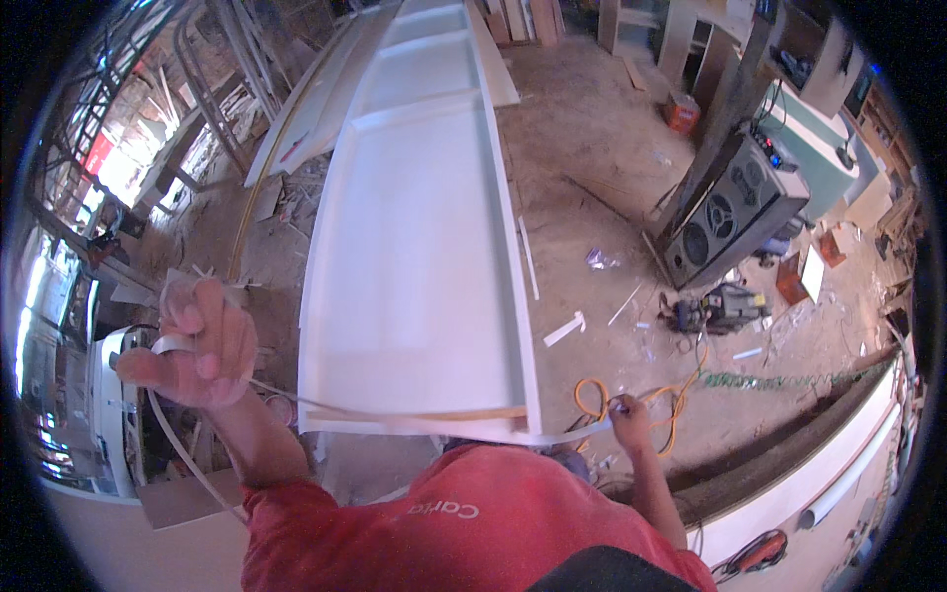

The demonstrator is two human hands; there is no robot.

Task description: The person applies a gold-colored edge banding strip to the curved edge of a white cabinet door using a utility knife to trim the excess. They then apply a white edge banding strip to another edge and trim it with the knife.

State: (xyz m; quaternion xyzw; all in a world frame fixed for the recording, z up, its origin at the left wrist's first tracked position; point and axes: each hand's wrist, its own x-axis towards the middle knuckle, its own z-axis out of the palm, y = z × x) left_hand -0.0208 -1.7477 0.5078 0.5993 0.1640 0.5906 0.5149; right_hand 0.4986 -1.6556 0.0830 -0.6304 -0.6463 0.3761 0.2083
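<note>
The white strip (582,433) runs along the near end of the white cabinet (419,276) — seemingly light and bendy, best pinched near its ends — with left hand (205,343) and right hand (629,414) both gripping it.

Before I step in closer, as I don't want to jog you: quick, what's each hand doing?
Left hand: partly closed, holding a pale strip.
Right hand: closed, holding pale strip too.
</note>
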